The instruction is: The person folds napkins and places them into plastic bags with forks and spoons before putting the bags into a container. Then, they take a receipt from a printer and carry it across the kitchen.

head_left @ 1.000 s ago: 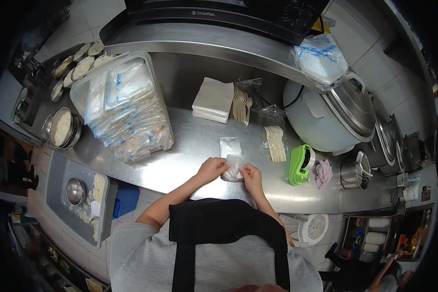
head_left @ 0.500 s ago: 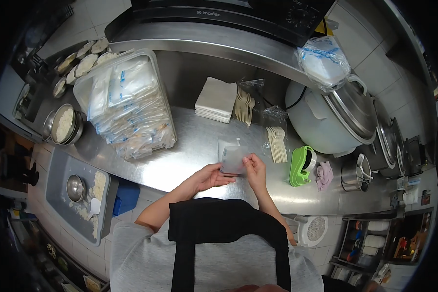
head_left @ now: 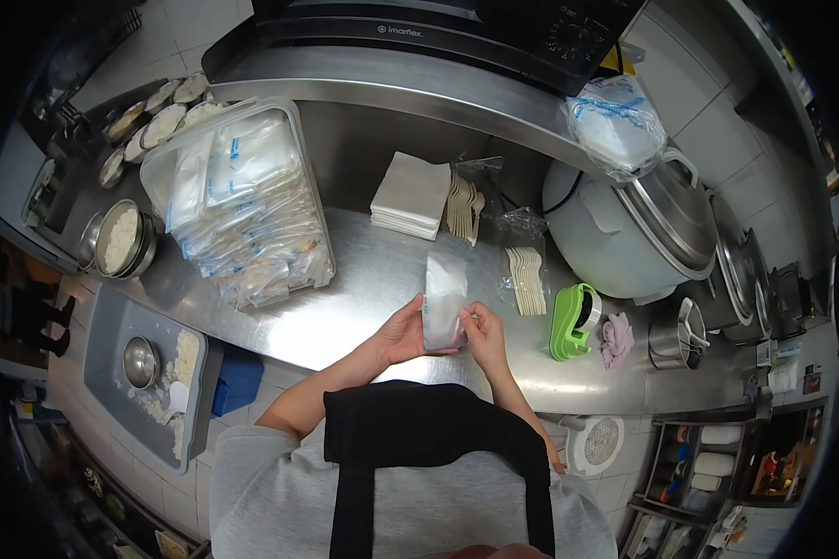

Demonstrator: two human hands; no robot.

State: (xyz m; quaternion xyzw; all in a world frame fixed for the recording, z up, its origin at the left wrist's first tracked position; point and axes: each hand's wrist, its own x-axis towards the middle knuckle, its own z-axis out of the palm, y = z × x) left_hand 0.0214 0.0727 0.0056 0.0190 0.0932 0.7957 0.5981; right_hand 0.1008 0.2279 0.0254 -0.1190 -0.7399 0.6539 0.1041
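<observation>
A small translucent plastic bag [head_left: 446,303], whitish with faint blue print on its left edge, stands lengthwise between my two hands above the steel counter. My left hand [head_left: 401,332] holds it from the left, the thumb at its edge and the fingers partly hidden behind it. On the other side, my right hand [head_left: 484,335] pinches the lower right edge. Beyond the bag lie a stack of paper napkins [head_left: 412,194] and a bundle of wooden spoons [head_left: 463,209]. Wooden forks [head_left: 526,279] in clear wrap are to the right of the bag.
A plastic bin [head_left: 309,177] piled with filled bags stands at left, near bowls of rice [head_left: 119,240]. To the right are a green tape dispenser [head_left: 569,326], a pink cloth [head_left: 616,340] and a large pot [head_left: 597,224]. A grey tub [head_left: 112,373] sits lower left.
The bag has turned more upright and shows longer, its top reaching farther up. My left hand has closed in on its left edge, and my right hand has shifted slightly down.
</observation>
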